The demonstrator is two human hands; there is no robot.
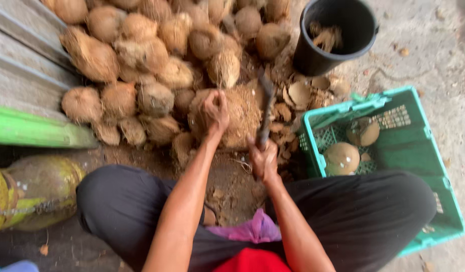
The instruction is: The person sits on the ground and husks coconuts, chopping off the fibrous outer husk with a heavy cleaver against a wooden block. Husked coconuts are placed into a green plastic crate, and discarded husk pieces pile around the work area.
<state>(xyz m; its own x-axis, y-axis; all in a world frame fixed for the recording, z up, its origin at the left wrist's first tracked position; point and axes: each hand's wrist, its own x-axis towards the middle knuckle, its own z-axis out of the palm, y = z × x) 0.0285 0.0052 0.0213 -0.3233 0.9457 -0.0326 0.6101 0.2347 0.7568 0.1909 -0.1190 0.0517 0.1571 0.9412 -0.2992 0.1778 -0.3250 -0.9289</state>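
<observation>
My left hand grips the top of a brown, fibrous coconut that sits on the ground between my knees. A dark knife stands upright just to the right of that coconut, its handle in my right hand and its blade blurred. Behind them lies a heap of husked brown coconuts.
A green plastic crate at the right holds two smooth peeled coconuts. A black bucket with husk scraps stands at the back. Shell pieces litter the ground. A green board and a green-yellow cylinder lie left.
</observation>
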